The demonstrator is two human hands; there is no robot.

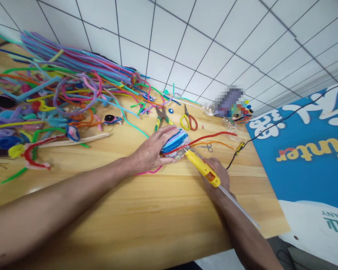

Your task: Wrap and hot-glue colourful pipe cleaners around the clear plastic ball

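Note:
My left hand is wrapped round a rounded piece covered in blue, pink and white pipe cleaner strips. A red pipe cleaner runs along its lower side and sticks out to the right, with an orange pipe cleaner just below. In my right hand is a yellow hot glue gun, its nozzle at the right edge of the piece. A long clear glue stick comes out of its back end. Part of my right hand is hidden behind the glue gun.
Loose pipe cleaners and a thick bundle of them cover the table's left side. Pliers, red and yellow scissors and small metal scissors lie beyond my hands. A black cord crosses a blue printed board at right.

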